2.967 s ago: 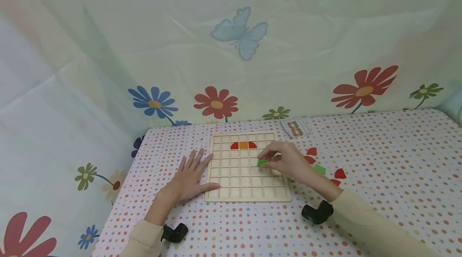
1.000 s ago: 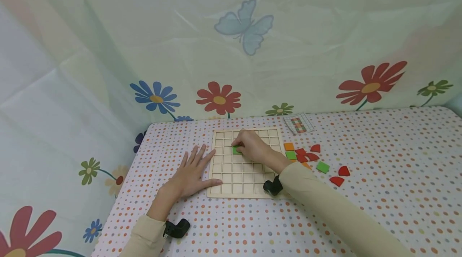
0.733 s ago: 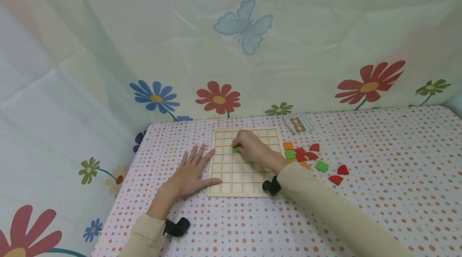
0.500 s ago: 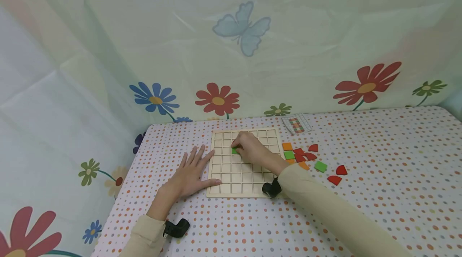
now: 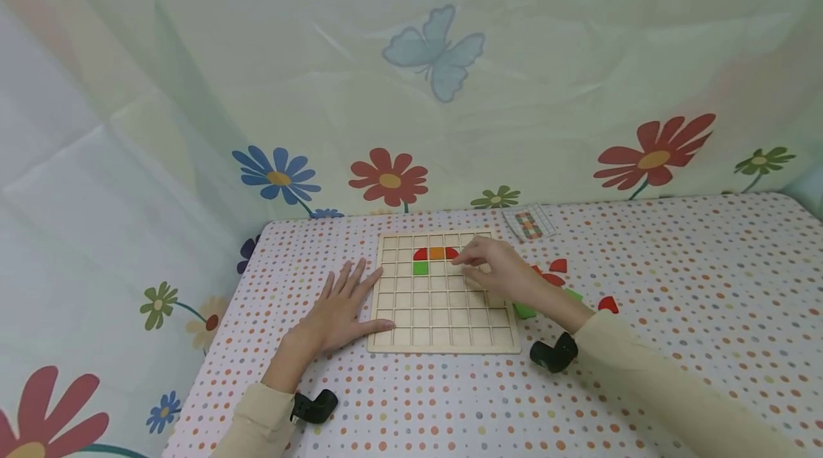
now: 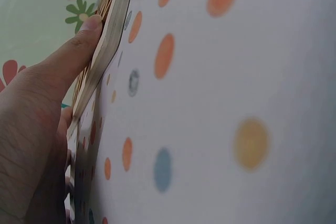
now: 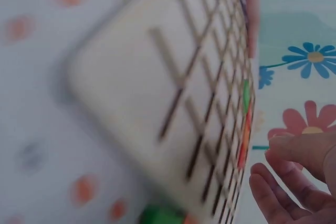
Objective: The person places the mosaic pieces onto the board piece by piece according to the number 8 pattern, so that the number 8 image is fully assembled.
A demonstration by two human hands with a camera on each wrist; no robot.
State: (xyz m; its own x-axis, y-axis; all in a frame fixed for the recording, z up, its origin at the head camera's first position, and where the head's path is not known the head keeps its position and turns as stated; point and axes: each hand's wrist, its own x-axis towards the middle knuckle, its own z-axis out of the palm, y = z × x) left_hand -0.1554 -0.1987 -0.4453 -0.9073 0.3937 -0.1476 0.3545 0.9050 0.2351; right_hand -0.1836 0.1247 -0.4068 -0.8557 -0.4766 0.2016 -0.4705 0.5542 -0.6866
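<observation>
A wooden grid board (image 5: 444,340) lies on the table. In its upper rows sit a red quarter-circle tile (image 5: 421,254), an orange square tile (image 5: 437,253), another red quarter-circle tile (image 5: 451,253) and, below the left red one, a green square tile (image 5: 421,268). My left hand (image 5: 337,311) is spread flat at the board's left side, its thumb resting on the rim in the left wrist view. Over the board's right half hovers my right hand (image 5: 498,274); thumb and fingers are apart with nothing between them, as the right wrist view also shows.
Right of the board lie loose tiles, partly hidden by my right arm: red quarter-circles (image 5: 558,265) and green squares (image 5: 524,310). A paper pattern card (image 5: 529,222) lies at the back. A floral curtain (image 5: 308,86) hangs behind the table.
My right hand carried the green square tile leftward, set it in the cell under the left red tile, let go and moved back to the right. My left hand has stayed put.
</observation>
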